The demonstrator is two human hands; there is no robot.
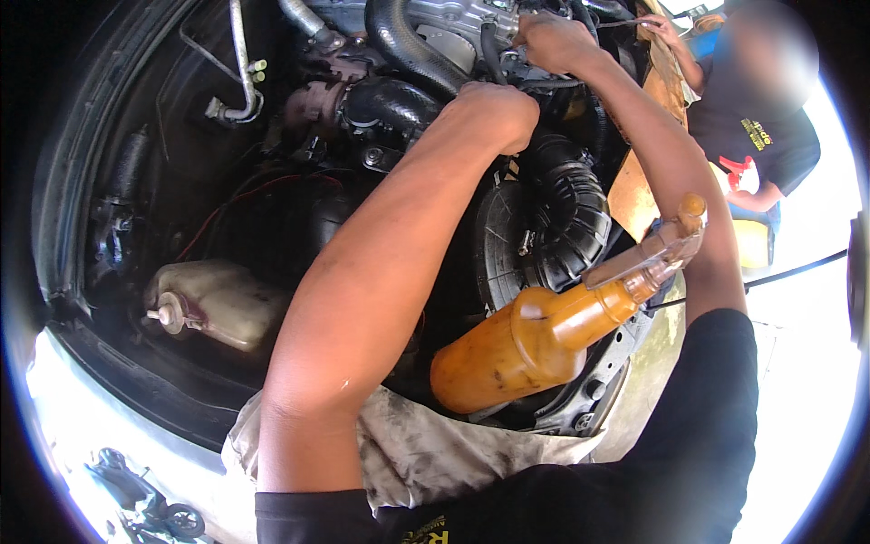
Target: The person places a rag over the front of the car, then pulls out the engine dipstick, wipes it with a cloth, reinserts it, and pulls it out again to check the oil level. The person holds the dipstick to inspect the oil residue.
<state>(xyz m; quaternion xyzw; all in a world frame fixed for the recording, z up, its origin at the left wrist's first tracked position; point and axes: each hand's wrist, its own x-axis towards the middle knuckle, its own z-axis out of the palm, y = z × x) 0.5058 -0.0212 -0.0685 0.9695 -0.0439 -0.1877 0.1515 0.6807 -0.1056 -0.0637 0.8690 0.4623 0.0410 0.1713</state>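
Observation:
Both my arms reach into a car's engine bay. My left hand (pixel 501 111) is bent down beside a thick black hose (pixel 405 47); its fingers are hidden beneath it. Farther in, my right hand (pixel 555 43) is closed at the edge of the silver-grey engine (pixel 458 16), fingers curled down; whatever they grip cannot be made out. A black ribbed air duct (pixel 573 213) curves below both hands. Nearer to me, an orange plastic bottle (pixel 507 354) leans at a slant, its neck pointing up and right toward my right arm.
A pale plastic reservoir (pixel 222 304) sits at the left of the bay. A stained cloth (pixel 435 449) covers the front edge. Brown sheet material (pixel 639 186) lines the right side. Beyond it, a co-worker (pixel 757 118) holds a bottle with a red spray head (pixel 741 172).

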